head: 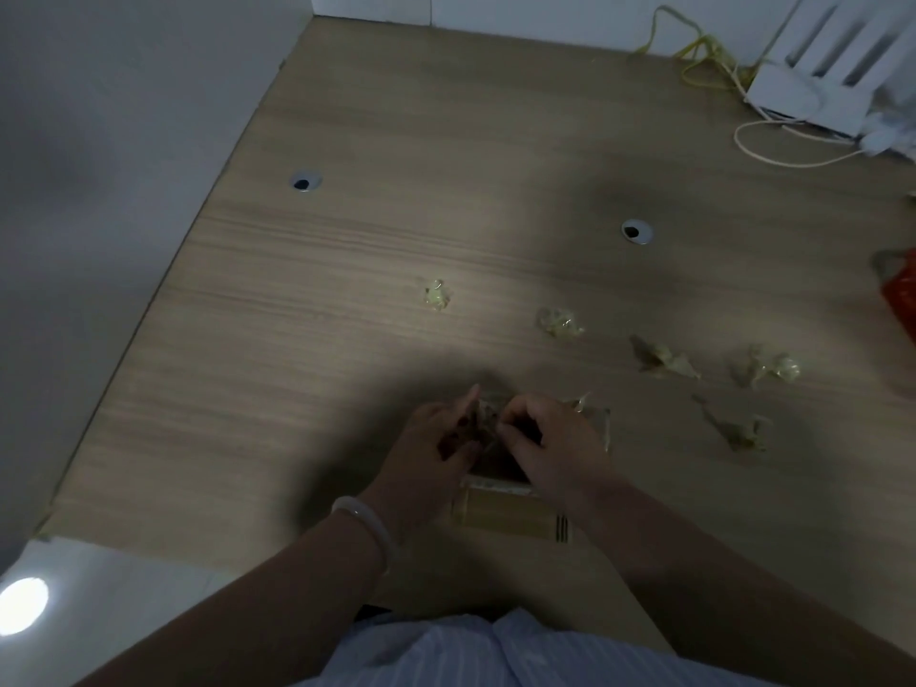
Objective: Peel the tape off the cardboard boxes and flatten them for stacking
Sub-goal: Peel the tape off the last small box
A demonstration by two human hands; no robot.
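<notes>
Wood table (pixel 396 215): tape wads (pixel 560 322), box (pixel 505 513), router (pixel 813 91).

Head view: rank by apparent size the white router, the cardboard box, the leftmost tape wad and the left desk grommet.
1. white router, cropped by the frame.
2. cardboard box, partly covered, so less sure.
3. leftmost tape wad and left desk grommet look alike; not ranked.

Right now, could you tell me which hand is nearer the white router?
Right. The right hand, pinching at the cardboard box, lies on the side toward the white router at the far right; the left hand works beside it, further left.
</notes>
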